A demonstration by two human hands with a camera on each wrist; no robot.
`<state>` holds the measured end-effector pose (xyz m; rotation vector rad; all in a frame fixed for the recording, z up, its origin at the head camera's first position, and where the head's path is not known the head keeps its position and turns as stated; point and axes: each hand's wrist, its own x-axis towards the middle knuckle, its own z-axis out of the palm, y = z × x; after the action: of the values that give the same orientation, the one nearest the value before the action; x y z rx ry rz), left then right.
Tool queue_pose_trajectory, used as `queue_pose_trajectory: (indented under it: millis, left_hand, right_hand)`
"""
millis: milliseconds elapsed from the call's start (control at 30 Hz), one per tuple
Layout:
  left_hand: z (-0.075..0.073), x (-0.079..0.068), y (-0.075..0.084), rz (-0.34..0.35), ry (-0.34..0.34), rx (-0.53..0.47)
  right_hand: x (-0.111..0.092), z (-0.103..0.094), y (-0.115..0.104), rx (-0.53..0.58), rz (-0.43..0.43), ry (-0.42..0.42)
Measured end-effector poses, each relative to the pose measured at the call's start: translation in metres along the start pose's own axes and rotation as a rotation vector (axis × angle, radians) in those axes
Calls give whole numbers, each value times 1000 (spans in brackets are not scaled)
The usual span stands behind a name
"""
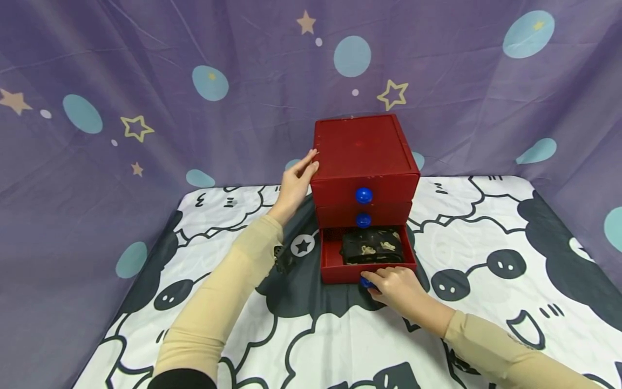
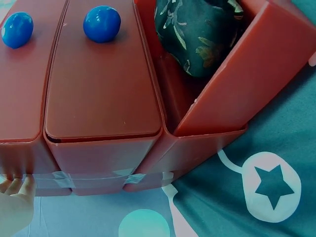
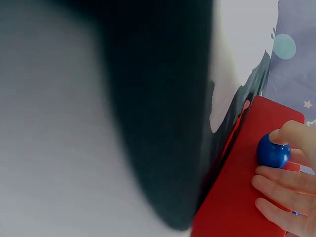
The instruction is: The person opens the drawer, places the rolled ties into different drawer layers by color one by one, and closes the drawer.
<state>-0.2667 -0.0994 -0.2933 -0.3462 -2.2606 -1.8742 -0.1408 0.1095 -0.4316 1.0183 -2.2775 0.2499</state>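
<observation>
A red chest of drawers (image 1: 362,148) stands on the cloth, with blue round knobs on its fronts. Its bottom drawer (image 1: 332,274) is pulled out, and inside lies a dark, soft-looking cloth bundle or pouch (image 1: 373,247) with a gold pattern. My right hand (image 1: 396,289) pinches the bottom drawer's blue knob (image 3: 273,152) between thumb and finger; the other fingers lie against the drawer front. Against the upper left side of the chest rests my left hand (image 1: 296,183), fingers extended. The upper drawer (image 2: 101,89) fronts are closed.
A white cloth (image 1: 316,346) with black cartoon drawings covers the table. Behind the chest hangs a purple curtain (image 1: 272,70) with stars and pale blue spots. Clear tape (image 2: 133,178) runs along the chest's side.
</observation>
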Motion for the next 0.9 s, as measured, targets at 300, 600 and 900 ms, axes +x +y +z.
queue_pose_trajectory:
  millis: [300,600,900]
  left_hand:
    - [0,8,-16,21,3,-2]
    - [0,-1,4,-4,-7,-8]
    - [-1,8,-14,7,-1,-1]
  right_hand:
    - [7,2,5,-22,10,3]
    - [15,7,13,-20,43,-51]
    - [18,14,22,-24,71,-65]
